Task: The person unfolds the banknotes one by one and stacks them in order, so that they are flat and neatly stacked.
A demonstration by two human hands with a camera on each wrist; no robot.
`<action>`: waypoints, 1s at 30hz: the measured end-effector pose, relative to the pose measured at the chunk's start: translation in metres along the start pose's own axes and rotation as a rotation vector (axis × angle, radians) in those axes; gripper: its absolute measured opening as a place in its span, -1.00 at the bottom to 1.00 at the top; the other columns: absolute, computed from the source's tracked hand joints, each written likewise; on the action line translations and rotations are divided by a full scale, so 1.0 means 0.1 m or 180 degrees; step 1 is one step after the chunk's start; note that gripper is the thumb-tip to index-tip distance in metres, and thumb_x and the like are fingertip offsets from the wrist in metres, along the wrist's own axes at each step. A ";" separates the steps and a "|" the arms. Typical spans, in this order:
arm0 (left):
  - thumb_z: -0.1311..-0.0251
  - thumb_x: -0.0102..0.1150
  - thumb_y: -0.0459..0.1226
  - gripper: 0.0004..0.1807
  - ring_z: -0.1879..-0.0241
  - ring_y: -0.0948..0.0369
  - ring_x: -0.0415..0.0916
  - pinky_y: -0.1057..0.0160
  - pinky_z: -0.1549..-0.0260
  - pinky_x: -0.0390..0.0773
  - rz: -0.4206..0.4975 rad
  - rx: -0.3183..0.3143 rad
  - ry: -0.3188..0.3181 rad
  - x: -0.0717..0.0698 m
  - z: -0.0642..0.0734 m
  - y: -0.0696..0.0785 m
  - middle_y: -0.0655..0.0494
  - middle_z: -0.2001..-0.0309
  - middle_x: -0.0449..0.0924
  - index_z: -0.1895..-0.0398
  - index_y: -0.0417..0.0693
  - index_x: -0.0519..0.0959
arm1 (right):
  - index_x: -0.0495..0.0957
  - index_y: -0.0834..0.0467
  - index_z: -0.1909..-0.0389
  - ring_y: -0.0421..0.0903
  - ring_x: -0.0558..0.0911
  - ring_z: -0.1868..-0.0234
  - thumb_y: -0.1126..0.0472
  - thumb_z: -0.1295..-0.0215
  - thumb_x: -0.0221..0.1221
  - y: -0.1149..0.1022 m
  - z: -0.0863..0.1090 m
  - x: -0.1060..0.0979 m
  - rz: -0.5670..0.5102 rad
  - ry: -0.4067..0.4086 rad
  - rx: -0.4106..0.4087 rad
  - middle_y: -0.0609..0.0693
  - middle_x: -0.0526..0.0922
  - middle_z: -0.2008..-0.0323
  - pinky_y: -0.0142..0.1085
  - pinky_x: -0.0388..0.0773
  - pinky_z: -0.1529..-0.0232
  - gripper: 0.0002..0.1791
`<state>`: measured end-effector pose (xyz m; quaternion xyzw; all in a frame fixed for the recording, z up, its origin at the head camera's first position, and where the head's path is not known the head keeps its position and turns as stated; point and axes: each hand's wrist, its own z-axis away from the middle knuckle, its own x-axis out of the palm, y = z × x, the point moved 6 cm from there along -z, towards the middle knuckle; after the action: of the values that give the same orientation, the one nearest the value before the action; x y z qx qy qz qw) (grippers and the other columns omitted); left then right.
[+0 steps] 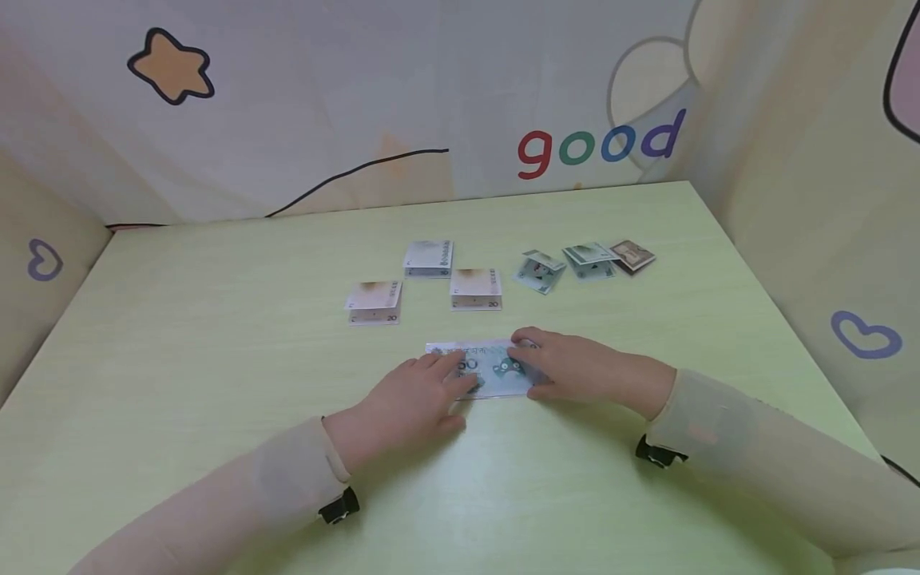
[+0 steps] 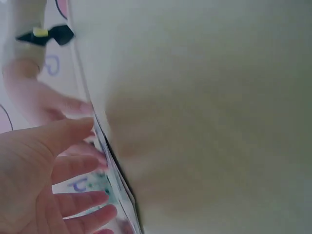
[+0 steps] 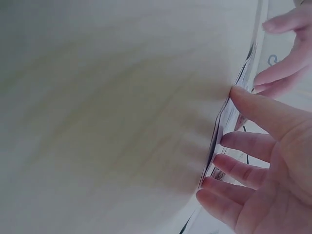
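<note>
- Left hand (image 1: 417,391): fingers spread apart, resting on the note's left part.
- Right hand (image 1: 568,363): thumb and fingers apart, touching its right end; both hands probably steady it.
- White-and-green rectangular paper note (image 1: 496,379): printed face up, mid-desk (image 1: 216,335); long axis left to right, roughly parallel to the far edge, short ends facing the side edges.
- Beyond: three folded pale pink-and-white paper notes (image 1: 476,281); toward the far right corner, two folded green paper notes (image 1: 591,254) and one folded brown paper note (image 1: 634,255), apparently grouped by colour.
</note>
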<state>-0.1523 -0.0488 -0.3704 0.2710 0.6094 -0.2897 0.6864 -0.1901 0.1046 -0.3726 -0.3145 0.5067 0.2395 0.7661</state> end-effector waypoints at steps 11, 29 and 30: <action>-0.20 0.02 0.17 -0.31 -0.23 0.00 0.28 0.12 0.00 0.49 -0.0121 -0.0007 -0.0377 0.07 0.05 0.22 -0.10 -0.30 0.24 -0.29 -0.02 0.34 | 0.27 0.29 -0.29 0.11 0.41 -0.18 0.11 -0.23 0.22 -0.03 -0.01 0.01 -0.0126 -0.0021 -0.0043 0.23 0.21 -0.31 -0.07 0.39 -0.13 -0.33; -0.24 0.00 0.13 -0.36 -0.22 0.01 0.29 0.11 -0.02 0.46 0.0024 0.0050 -0.0335 0.05 0.04 0.18 -0.07 -0.30 0.26 -0.27 -0.05 0.37 | 0.20 0.16 -0.37 0.21 0.12 -0.35 0.01 -0.32 0.10 -0.23 0.15 0.08 0.0231 -0.0363 -0.0199 0.17 0.08 -0.40 0.01 0.27 -0.20 -0.34; -0.24 0.01 0.12 -0.37 -0.22 0.02 0.30 0.11 -0.01 0.48 0.0064 0.0038 -0.0314 0.04 0.05 0.15 -0.07 -0.29 0.27 -0.26 -0.05 0.39 | 0.20 0.16 -0.37 0.21 0.12 -0.36 0.01 -0.32 0.10 -0.23 0.15 0.08 0.0225 -0.0361 -0.0205 0.17 0.08 -0.40 0.01 0.28 -0.20 -0.34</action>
<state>-0.1379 -0.0422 -0.3739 0.2666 0.5704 -0.2995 0.7169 -0.1621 0.0999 -0.3704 -0.3069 0.4653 0.3000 0.7741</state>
